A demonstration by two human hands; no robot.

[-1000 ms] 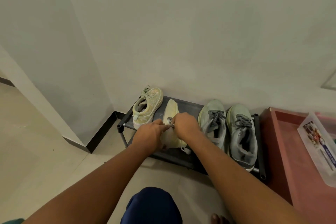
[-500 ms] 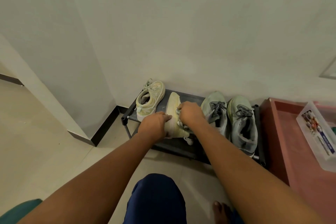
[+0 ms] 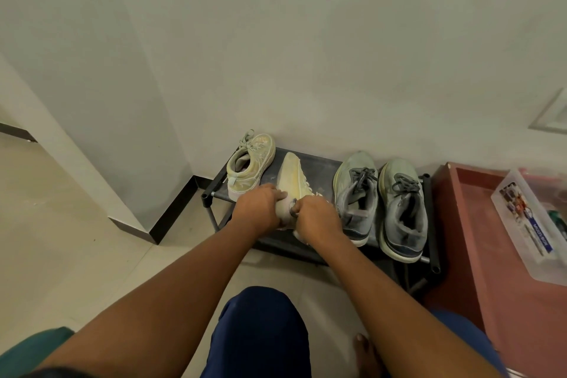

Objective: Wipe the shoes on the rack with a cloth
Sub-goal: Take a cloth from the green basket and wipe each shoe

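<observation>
On the rack (image 3: 316, 163), the tipped pale-yellow shoe (image 3: 293, 176) lay on its side, heel under both hands. The left hand (image 3: 256, 207) gripped the heel; the right hand (image 3: 316, 218) was curled over what looked like a whitish cloth (image 3: 299, 235) against the shoe. Two grey mesh sneakers (image 3: 380, 202) stood right of it, dark-laced, thick-soled.
</observation>
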